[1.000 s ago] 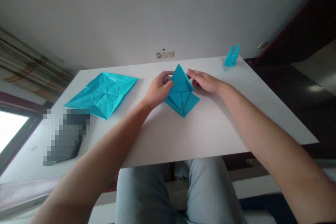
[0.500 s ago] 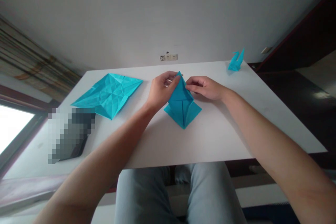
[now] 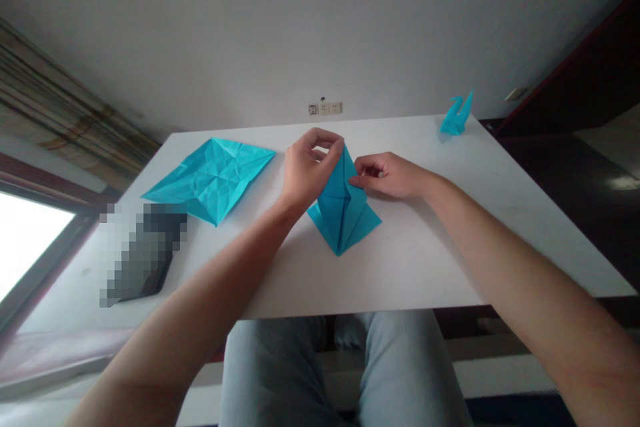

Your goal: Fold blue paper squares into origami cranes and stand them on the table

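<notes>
Between my hands a folded sheet of blue origami paper (image 3: 343,213) stands over the white table, its narrow tip pointing away from me and its wider diamond-shaped end towards me. My left hand (image 3: 311,163) pinches the upper left edge close to the tip, thumb and forefinger together. At the right edge of the upper flap, my right hand (image 3: 385,175) has its thumb and fingers closed on the paper. A crease runs down the middle of the folded piece.
Left on the white table (image 3: 430,267) lies a creased, opened-out blue sheet (image 3: 215,177), partly over a pixelated dark device (image 3: 147,253). A folded blue paper crane (image 3: 455,119) sits at the back right corner. The wall with sockets (image 3: 325,108) rises behind.
The upper flap's right side has been folded differently, showing a centre line up to the tip. The paper's near point has shifted slightly left and towards me. Both hands keep their grip.
</notes>
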